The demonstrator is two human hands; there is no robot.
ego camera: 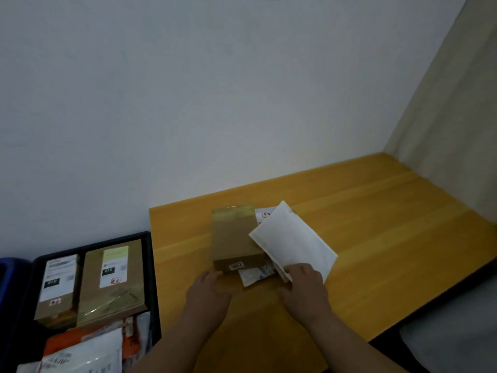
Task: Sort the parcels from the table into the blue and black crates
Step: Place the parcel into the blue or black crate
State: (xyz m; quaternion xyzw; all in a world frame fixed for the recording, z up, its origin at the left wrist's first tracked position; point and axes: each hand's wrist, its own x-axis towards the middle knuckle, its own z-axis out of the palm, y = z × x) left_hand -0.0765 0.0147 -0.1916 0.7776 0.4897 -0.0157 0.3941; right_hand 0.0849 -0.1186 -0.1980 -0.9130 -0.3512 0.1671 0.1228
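A brown cardboard box (234, 236) lies on the wooden table (376, 224). Leaning on its right side is a white padded envelope (293, 239), tilted up. My right hand (304, 282) grips the envelope's near edge. My left hand (208, 290) touches the box's near left corner with relaxed fingers. A small flat packet (254, 274) lies under the box and envelope, and a labelled parcel (265, 214) peeks out behind. The black crate (149, 267) at the left holds two brown boxes (110, 281) and several mailers. A sliver of the blue crate (10, 267) shows at the far left.
The white wall (215, 103) runs behind the table, and a beige wall (457, 130) closes the right side. The table's right part is bare wood. The floor (457, 332) shows at the lower right.
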